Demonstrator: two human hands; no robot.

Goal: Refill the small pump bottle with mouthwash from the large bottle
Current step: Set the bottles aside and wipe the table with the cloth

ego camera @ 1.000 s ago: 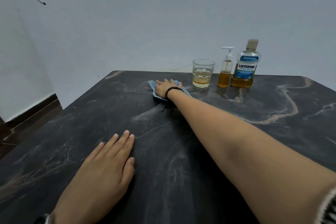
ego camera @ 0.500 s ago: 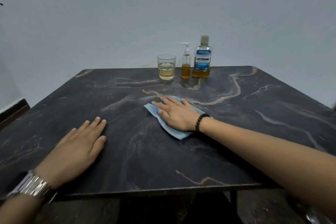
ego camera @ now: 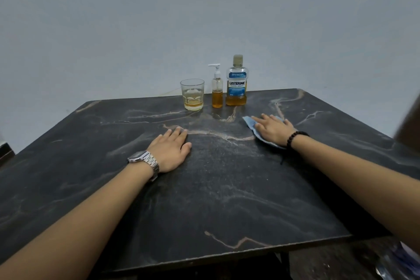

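Note:
At the table's far edge stands the small pump bottle (ego camera: 217, 92), white pump on top, amber liquid filling its lower part. Right beside it is the large mouthwash bottle (ego camera: 236, 82), capped, with a blue label and a little amber liquid at the bottom. My right hand (ego camera: 273, 129) lies flat with straight fingers on a light blue cloth (ego camera: 250, 122), in front and to the right of the bottles. My left hand (ego camera: 171, 149) rests flat on the bare table, fingers straight, holding nothing.
A clear glass (ego camera: 192, 94) with a little pale liquid stands left of the pump bottle. All sit on a dark marbled table (ego camera: 216, 200) against a plain wall. A dark blurred shape shows at the right edge.
My right hand slid the blue cloth from the middle of the table to the right and farther back. My left hand moved forward toward the table's centre. The view pulled back.

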